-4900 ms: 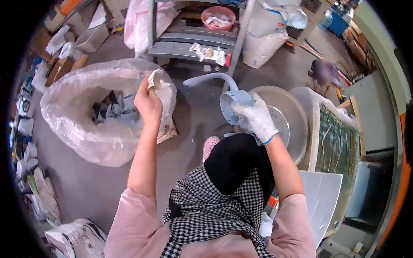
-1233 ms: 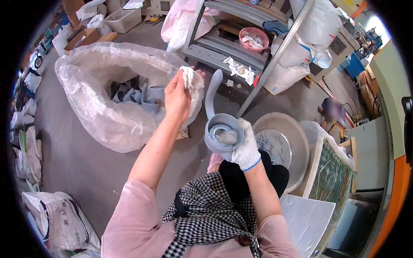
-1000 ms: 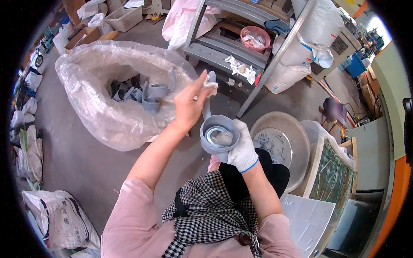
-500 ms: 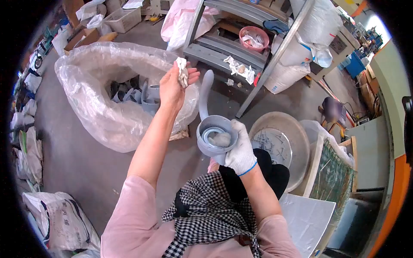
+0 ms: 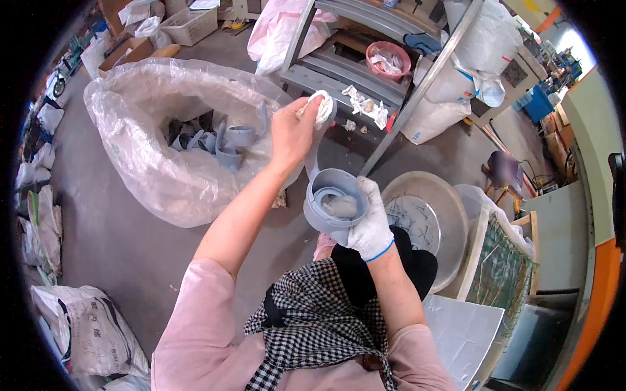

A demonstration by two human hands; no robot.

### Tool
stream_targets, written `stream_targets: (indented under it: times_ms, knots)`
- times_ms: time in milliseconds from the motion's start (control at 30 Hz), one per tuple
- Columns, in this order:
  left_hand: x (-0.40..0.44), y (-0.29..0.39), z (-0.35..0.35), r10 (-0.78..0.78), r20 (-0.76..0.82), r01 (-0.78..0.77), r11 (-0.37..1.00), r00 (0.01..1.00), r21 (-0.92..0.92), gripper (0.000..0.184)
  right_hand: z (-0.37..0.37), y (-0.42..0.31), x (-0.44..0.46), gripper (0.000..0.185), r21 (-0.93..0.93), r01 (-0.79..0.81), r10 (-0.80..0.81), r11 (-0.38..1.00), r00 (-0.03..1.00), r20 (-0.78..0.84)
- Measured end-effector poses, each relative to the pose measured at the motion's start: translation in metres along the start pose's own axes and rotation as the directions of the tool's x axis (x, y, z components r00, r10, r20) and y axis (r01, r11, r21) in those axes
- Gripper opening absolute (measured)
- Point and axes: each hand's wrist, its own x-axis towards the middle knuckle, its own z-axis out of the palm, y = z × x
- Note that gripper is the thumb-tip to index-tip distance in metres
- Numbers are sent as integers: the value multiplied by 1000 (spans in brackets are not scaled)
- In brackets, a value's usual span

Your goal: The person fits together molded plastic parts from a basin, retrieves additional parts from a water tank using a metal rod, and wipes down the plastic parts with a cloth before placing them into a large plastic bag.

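Note:
My left hand (image 5: 292, 133), bare, pinches a crumpled white cloth (image 5: 321, 104) at the upper end of a grey plastic pipe fitting. That pipe fitting (image 5: 319, 218) has a round, open cup and a long curved tube rising from its far side. My right hand (image 5: 373, 225), in a white knitted glove with a blue hem, grips the cup by its right side. Inside the cup is a lighter ring and a pale greyish lump (image 5: 340, 206); I cannot tell what the lump is. My left forearm and the cloth hide part of the tube.
On the left, a large clear plastic bag (image 5: 156, 189) holds several grey fittings (image 5: 241, 136). A round basin (image 5: 450, 260) with small grey pieces stands at my right knee. Ahead are a metal rack (image 5: 372, 88) and a pink basket (image 5: 405, 62). White sacks (image 5: 424, 120) lean beyond it.
My left hand has turned and moved right with the cloth, from beside the tube to its upper end. The fitting in my right hand has shifted slightly right.

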Motion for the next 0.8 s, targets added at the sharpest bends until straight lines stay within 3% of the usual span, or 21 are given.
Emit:
stream_targets:
  times_ms: [67,133,233,333,433,467,500,600,633,733,767,800]
  knots:
    - [-5,4,2,51,-2,-51,998,999,-34,26,0,0,0,45,38,3,-3,999,1000,-20]
    - [-16,-8,-4,185,32,-187,958,982,216,25,-1,1,-2,47,-47,63,-65,997,997,-45]
    - [-24,-22,-13,123,74,-135,973,990,189,26,3,0,-3,33,-3,7,-7,1000,997,-72]
    - [-20,-12,-14,132,36,-136,955,991,264,24,6,1,-7,35,-104,-47,45,993,999,-14]
    - [11,6,-11,271,20,-264,914,962,308,32,0,8,-2,47,-86,-71,67,994,997,-43]
    - [22,9,-10,146,-28,-146,989,989,-7,35,1,10,-2,47,-89,-70,66,994,997,-40]
    - [32,11,-9,12,-31,-21,946,999,-325,38,3,12,-1,47,-82,-7,1,997,997,-81]
    - [38,4,-27,-132,-121,41,820,984,-570,40,14,3,-4,46,-71,92,-100,993,988,-114]
    - [32,0,-28,-133,-105,50,823,986,-566,40,17,0,-5,42,-45,111,-114,993,989,-94]
    - [5,-27,-33,-134,-136,55,880,982,-472,37,21,1,-10,39,-61,164,-170,985,979,-116]
    - [-1,-40,-36,-40,-148,21,991,988,-130,35,19,1,-7,37,-75,161,-168,984,980,-103]
    - [-9,-47,-38,52,-127,-22,974,991,228,34,18,3,-5,36,-91,155,-164,984,982,-92]
